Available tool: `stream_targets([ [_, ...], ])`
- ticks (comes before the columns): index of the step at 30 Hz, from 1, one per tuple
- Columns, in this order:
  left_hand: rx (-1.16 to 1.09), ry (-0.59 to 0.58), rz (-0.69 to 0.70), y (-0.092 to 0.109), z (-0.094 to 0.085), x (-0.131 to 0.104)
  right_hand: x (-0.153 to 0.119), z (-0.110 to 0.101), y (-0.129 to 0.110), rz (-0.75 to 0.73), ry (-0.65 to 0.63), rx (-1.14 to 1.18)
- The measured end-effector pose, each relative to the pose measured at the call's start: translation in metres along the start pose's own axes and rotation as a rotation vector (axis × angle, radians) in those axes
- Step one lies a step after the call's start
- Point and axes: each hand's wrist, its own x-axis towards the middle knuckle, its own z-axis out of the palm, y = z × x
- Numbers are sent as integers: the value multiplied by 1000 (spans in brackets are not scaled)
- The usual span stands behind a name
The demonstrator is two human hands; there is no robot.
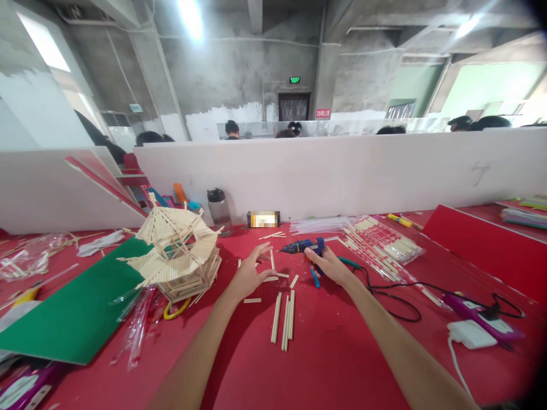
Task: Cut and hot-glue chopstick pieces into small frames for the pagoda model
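In the head view, both forearms reach forward from the bottom edge over the red table (329, 364), slanting toward each other. The left hand (252, 272) is bent at the wrist, its palm side turned toward the right, with fingers and thumb curved into an open C. A short upright-looking stick (272, 259) shows between the fingertips and the thumb tip; whether it is pinched there or merely framed by them, I cannot tell. More short cut pieces (282, 275) lie by the thumb.

The right hand (327, 265) grasps a blue glue gun (301, 246), fingers wrapped round the handle and thumb laid along its near side. That forearm rises diagonally from the lower right, and the gun is roughly level, its nozzle pointing left, near the left fingertips but apart from them.

Longer sticks (288, 322) lie nearer the person, between the forearms. Left of the left hand stands a tiered stick model (183, 256) with sloping roofs. A black cable (395, 316) loops on the table beyond the right forearm.
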Motion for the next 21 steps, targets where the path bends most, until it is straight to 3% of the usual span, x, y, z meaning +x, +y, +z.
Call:
stream_targets([
  [6,-102,30,-17,8,0,-1,5,-5,3,-51,118,-313],
  [9,-206,49,-30,6,-1,2,3,-5,4,-130,-28,-374],
  [11,-276,65,-61,2,-2,4,0,-6,4,-132,-171,-320],
  [13,-318,73,-95,-3,-4,6,-3,-7,5,-91,-224,-194],
  [17,-291,51,-115,-4,-6,5,-2,-10,6,7,-51,79],
  [21,-246,9,-75,0,-5,2,6,-10,8,4,110,-23],
])
